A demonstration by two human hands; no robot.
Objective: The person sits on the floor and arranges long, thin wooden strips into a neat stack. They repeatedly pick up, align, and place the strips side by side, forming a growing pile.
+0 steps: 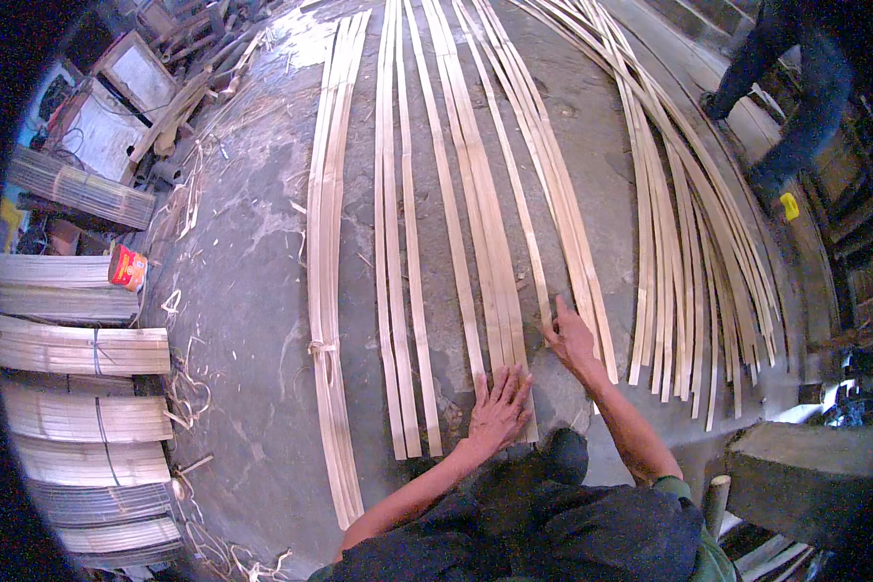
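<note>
Long pale bamboo strips (441,145) lie lengthwise in front of me on the grey floor. My left hand (501,407) rests flat with spread fingers on the near ends of a middle group of strips (495,301). To its right, my right hand (572,341) is at the near end of a single bamboo strip (525,228). Its index finger stretches forward, while the thumb side meets the strip; the other fingers are curled and partly hidden. More strips (565,213) run just beyond the right hand. Left of my left hand lie several separate strips (388,291).
A tied strip bundle (328,242) lies to the left. Fanned, crossing strips (679,252) cover the right. Stacked slat bundles (82,417) line the left edge, with a red tin (127,268) on top. A person's legs (795,107) are at the upper right.
</note>
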